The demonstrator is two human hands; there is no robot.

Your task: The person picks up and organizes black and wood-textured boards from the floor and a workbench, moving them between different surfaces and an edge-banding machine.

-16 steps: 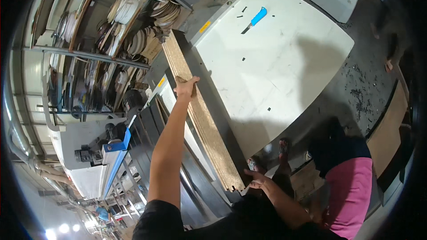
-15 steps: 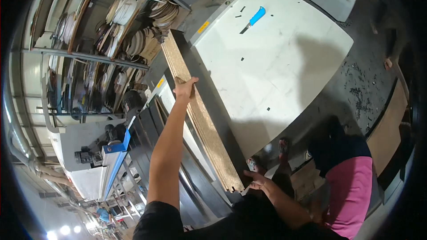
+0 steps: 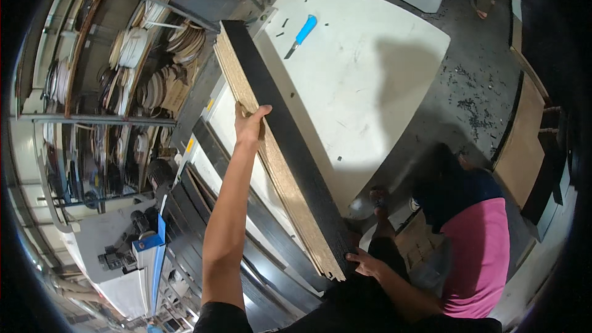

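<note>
A stack of narrow chipboard strips (image 3: 295, 163) with a black upper face and raw tan edges lies slantwise across the middle, held in both hands. My left hand (image 3: 250, 124) grips its raw-edged left side partway along, thumb over the top edge. At the near end my right hand (image 3: 367, 264) closes round the black corner, some fingers hidden. Beyond the strips stands a white-topped table (image 3: 364, 86). A utility knife (image 3: 302, 34) with a blue handle and bare blade lies on it, among small black scraps.
A bent-over person in pink and dark clothing (image 3: 475, 240) is close on my right. Black trimmings (image 3: 472, 111) litter the floor beyond. At left are a machine with dark rails (image 3: 271, 222) and shelves of coiled edging (image 3: 129, 49). Leaning boards (image 3: 521, 142) stand far right.
The strips have tilted, so more of their black face shows, while both hands keep their hold. The table and shelves have shifted left in view. The person in pink has bent slightly differently.
</note>
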